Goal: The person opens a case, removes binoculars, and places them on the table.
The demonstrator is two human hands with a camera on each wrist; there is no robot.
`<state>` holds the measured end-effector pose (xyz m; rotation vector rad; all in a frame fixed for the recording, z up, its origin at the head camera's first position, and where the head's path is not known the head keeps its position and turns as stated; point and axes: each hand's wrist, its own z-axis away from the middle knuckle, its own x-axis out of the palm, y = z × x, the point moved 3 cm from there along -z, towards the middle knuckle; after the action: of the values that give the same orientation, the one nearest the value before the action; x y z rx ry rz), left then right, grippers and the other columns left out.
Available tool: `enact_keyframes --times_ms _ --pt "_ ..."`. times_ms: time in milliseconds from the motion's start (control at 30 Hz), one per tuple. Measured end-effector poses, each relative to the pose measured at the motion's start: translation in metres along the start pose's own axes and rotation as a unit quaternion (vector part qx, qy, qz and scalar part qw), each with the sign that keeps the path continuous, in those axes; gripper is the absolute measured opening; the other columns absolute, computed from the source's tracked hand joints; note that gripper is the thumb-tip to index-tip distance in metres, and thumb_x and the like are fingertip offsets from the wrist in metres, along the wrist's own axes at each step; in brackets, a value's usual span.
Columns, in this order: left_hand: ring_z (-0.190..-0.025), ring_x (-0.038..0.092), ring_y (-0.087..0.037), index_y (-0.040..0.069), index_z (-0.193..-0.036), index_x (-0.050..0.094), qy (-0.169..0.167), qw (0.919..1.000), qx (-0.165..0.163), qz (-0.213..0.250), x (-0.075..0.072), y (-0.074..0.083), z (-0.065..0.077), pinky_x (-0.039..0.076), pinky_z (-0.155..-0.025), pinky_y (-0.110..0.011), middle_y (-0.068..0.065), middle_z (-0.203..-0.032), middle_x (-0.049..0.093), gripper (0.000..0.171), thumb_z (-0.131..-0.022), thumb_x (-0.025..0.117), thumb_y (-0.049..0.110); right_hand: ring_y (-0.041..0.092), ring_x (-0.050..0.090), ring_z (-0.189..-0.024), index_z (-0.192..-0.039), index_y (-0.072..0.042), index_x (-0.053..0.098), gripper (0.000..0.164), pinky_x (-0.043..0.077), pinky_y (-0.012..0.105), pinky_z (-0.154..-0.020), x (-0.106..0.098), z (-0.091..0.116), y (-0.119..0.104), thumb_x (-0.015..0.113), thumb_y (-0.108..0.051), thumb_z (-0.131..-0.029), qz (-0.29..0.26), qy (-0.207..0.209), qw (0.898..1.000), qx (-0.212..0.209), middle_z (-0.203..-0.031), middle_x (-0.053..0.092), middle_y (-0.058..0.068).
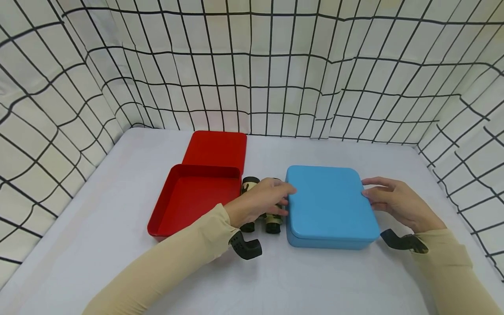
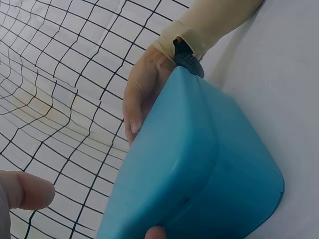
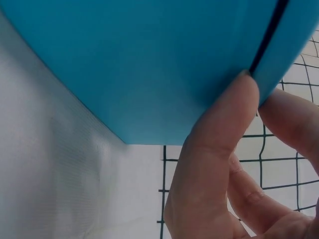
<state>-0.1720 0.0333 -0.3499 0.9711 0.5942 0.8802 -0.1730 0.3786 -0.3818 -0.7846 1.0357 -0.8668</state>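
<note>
A closed blue box [image 1: 328,205] with a lid lies on the white table, between the two hands. My left hand [image 1: 261,201] is at its left side; in the left wrist view a fingertip [image 2: 155,232] touches the lid's lower edge while the thumb [image 2: 37,190] stands apart. My right hand [image 1: 401,203] is at the right side, its fingers loosely bent. In the right wrist view one fingertip [image 3: 244,84] meets the dark seam under the lid, and another digit touches the lid's edge. Camouflage-patterned binoculars [image 1: 273,222] lie under my left hand, partly hidden.
An open red box [image 1: 161,218] stands left of the binoculars, its lid [image 1: 215,148] folded back behind it. The white table [image 1: 315,284] ends at a black wire grid [image 1: 271,87] with white cloth behind it. Each wrist wears a black strap mount [image 1: 246,247].
</note>
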Motion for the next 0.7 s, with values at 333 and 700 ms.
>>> enact_keyframes --times_ms 333,700 --pt "-0.128 0.06 -0.031 0.002 -0.157 0.035 -0.001 1.0 -0.003 -0.002 -0.0012 0.0009 0.0004 0.059 -0.099 -0.041 -0.017 -0.15 0.051 0.064 -0.105 0.055 0.033 0.006 0.071 -0.091 -0.154 0.002 0.036 0.07 0.06 0.021 -0.083 0.0003 0.001 -0.0011 0.067 -0.031 -0.101 -0.001 0.004 1.0 -0.001 -0.103 0.069 -0.014" --pt "-0.13 0.06 -0.031 0.003 -0.156 0.037 0.003 0.9999 0.005 0.013 -0.0026 0.0026 0.001 0.057 -0.103 -0.043 -0.017 -0.148 0.053 0.062 -0.105 0.057 0.032 0.005 0.073 -0.092 -0.152 0.001 0.038 0.064 0.061 0.021 -0.084 -0.0021 0.001 -0.0006 0.066 -0.029 -0.102 -0.037 0.003 0.999 -0.002 -0.103 0.072 -0.018"
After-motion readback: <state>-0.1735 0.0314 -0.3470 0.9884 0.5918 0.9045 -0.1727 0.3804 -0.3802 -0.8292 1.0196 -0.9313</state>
